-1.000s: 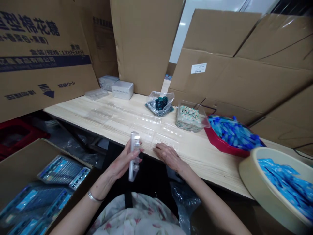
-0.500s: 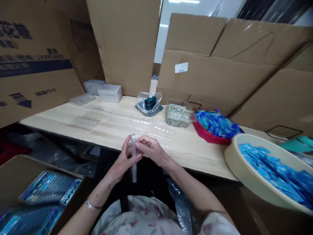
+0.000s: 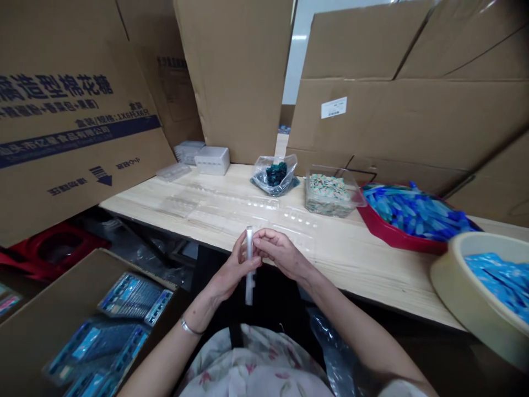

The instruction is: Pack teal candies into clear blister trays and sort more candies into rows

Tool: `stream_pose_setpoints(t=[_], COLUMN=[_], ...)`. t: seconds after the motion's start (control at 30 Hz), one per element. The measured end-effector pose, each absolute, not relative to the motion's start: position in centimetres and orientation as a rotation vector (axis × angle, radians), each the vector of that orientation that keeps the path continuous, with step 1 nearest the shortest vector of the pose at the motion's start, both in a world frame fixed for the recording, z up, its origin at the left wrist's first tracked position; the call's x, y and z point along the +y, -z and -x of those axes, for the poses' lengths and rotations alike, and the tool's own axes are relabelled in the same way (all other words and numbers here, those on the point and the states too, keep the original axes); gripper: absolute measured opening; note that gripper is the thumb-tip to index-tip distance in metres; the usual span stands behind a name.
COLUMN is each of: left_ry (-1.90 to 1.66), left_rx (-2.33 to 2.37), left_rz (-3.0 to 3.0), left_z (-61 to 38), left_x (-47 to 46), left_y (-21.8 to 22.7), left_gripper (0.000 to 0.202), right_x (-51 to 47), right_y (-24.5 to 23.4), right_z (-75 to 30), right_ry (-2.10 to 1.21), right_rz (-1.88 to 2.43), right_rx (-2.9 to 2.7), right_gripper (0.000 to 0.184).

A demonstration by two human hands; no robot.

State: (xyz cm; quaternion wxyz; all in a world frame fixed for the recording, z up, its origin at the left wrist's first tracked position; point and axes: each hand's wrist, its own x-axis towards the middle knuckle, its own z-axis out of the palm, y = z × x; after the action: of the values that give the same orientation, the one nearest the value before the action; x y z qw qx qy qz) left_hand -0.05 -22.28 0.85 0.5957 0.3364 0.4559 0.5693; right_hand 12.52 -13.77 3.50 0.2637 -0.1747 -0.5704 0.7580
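Observation:
In front of my body, at the table's near edge, a narrow translucent plastic piece [image 3: 249, 289] stands nearly upright, seen edge-on. My left hand [image 3: 232, 271] is closed around it, thumb on the near side and fingers behind. My right hand [image 3: 283, 253] has its fingers bent together against the upper right side of the piece. Whether those fingertips pinch its edge or something small is hidden. Just beyond the hands, clear plastic blister trays [image 3: 219, 215] lie flat in a row on the wooden table [image 3: 359, 267].
At the back are a stack of clear boxes [image 3: 212, 161], a bag of dark green pieces [image 3: 276, 174] and a clear tub of small packets [image 3: 329, 190]. Rightward sit a red basin [image 3: 384, 237] and a cream basin [image 3: 450, 275]. A carton [image 3: 53, 300] with packaged sets stands lower left.
The view has turned left, so the table and its containers sit further right, and more of the lower-left carton shows. Both hands keep nearly the same grip on the plastic piece.

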Motion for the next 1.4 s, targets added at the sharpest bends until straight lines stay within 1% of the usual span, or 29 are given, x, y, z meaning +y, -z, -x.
stream_pose_setpoints(t=[0.6,0.77,0.97,1.23,1.4], left_ry=[-1.292,-1.297,-1.317,-1.334,-1.400], left_rx=[1.115,1.096,1.071,1.073,1.129], left_rz=[-0.817,-0.791,-0.774,-0.745,-0.780], left_z=[0.29,0.22,0.23,0.37,0.24], left_x=[-22.21,-22.30,-22.49,-22.57,-22.22], left_y=[-0.40,-0.61,-0.74,-1.11,-1.00], left_gripper=[0.092,0.089,0.077,0.074,0.082], right_x=[-13.40,-13.50,-13.84,-13.59,-14.10], right_y=[-2.97,-2.88,-3.05,-3.27,-3.14], right_z=[-12.56,-12.31,-12.06,-12.38,-12.13], right_ry=[-2.029,-2.054,-2.115,-2.040,-1.916], right_rz=[0.491,0.492,0.443,0.447,0.491], right_rx=[-1.537,-1.486,-1.400,-1.402,-1.489], right_gripper=[0.019,0.020,0.019,0.020,0.021])
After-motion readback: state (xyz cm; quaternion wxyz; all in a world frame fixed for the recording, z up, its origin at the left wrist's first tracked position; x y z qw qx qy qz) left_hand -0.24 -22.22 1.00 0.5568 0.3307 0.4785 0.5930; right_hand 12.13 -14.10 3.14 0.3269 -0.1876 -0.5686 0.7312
